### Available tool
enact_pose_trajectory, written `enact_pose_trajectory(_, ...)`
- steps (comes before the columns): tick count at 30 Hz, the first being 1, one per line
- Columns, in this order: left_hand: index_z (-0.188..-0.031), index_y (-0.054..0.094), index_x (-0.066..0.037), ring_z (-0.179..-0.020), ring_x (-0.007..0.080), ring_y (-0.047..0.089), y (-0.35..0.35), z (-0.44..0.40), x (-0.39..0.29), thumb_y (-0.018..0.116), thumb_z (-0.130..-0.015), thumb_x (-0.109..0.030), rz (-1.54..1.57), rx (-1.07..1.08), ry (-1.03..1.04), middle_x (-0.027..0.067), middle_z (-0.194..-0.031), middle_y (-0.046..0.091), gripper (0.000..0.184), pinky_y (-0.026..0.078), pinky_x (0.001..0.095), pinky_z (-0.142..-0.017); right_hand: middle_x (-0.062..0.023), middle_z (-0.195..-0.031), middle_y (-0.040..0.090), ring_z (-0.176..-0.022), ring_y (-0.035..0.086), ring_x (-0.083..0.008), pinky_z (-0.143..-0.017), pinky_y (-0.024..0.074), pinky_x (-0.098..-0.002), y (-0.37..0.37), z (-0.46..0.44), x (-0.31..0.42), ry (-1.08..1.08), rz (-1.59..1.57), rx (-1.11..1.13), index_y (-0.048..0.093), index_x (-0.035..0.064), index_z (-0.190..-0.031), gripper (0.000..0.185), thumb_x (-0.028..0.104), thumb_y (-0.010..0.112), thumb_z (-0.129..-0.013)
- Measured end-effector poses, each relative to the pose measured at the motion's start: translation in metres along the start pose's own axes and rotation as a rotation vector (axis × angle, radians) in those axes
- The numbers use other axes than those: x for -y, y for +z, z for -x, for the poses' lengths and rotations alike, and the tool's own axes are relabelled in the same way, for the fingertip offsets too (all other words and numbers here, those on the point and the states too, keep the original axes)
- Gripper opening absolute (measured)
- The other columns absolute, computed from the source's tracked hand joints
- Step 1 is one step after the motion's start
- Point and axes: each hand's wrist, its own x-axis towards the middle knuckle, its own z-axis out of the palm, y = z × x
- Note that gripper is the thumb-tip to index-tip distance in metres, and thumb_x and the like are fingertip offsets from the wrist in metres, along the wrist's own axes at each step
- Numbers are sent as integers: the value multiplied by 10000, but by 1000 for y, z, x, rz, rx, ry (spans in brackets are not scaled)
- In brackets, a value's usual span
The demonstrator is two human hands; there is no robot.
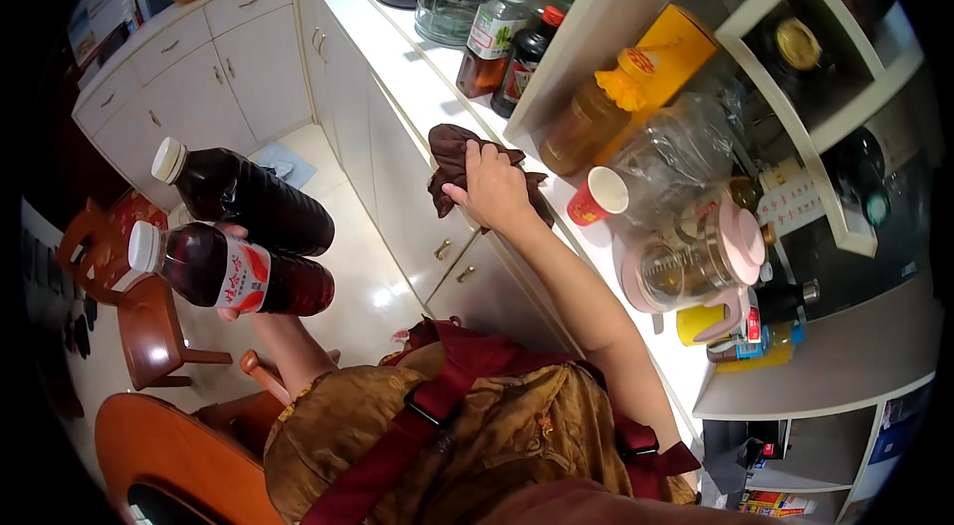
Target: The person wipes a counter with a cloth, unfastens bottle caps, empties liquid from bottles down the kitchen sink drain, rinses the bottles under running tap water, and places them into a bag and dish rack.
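Note:
Out to the left, my left hand (pixel 232 312) is closed around two large dark-liquid bottles held side by side, both tilted. The nearer bottle (pixel 300 284) has a white cap and a red-and-white label. Behind it, the other bottle (pixel 260 204) has a cream cap and no label that I can see. The bottles hide most of that hand's fingers. My right hand (pixel 494 189) presses a bunched dark brown cloth (pixel 452 150) against the edge of the white counter (pixel 412 93), fingers curled over it. A red paper cup (pixel 593 199) stands near my right wrist.
A pink-lidded glass jug (pixel 686 262), an amber bottle (pixel 586 123) with a yellow cover and a white-capped bottle (pixel 489 43) stand on the counter. Shelving (pixel 845 366) rises at right. A wooden chair (pixel 154 326) and a round wooden table (pixel 149 431) are at left.

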Motion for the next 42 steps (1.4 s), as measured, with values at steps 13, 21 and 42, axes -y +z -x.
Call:
enact_pose_trajectory(13, -1236, 442, 51, -957, 303, 578, -32, -39, 60, 826, -533, -461, 18, 2, -66, 247, -1076, 543, 950, 500, 386, -835, -151, -948, 506, -844, 568, -308, -648, 516, -399, 14, -70, 12, 76, -59, -51, 431, 7, -1230, 720, 520, 639, -770)
enact_pose_trajectory(21, -1241, 434, 51, -959, 306, 580, -17, -26, 42, 832, -527, -449, -75, -20, -45, 250, -1083, 539, 958, 506, 390, -827, -162, -952, 517, -855, 559, -326, -671, 506, -423, 27, -63, 6, 33, -104, -120, 449, 14, -1246, 652, 462, 624, -807)
enact_pose_trajectory(42, -1253, 415, 50, -962, 313, 583, -99, -169, 208, 850, -509, -417, 198, 135, -384, 260, -1101, 529, 980, 524, 399, -807, -131, -940, 505, -845, 521, -285, -682, 450, -382, 23, -117, 15, 138, -98, -44, 471, 67, -1281, 711, 498, 649, -744)
